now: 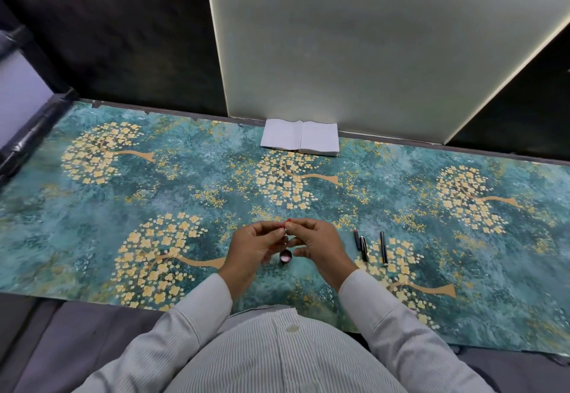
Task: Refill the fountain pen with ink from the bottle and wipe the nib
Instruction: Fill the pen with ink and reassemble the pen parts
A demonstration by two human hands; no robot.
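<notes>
Head view: a teal mat (92,207) patterned with yellow-blossomed trees is spread over the table. A stack of white tissues (299,142) is laid at its far edge, against a pale panel (370,47). Both hands are raised together at the middle; a small red-tipped pen part (287,226) is pinched between the fingertips of the left hand (257,247) and right hand (317,246). Below them the open ink bottle (285,257) is seen. Three dark pen pieces (370,247) are laid just to the right
</notes>
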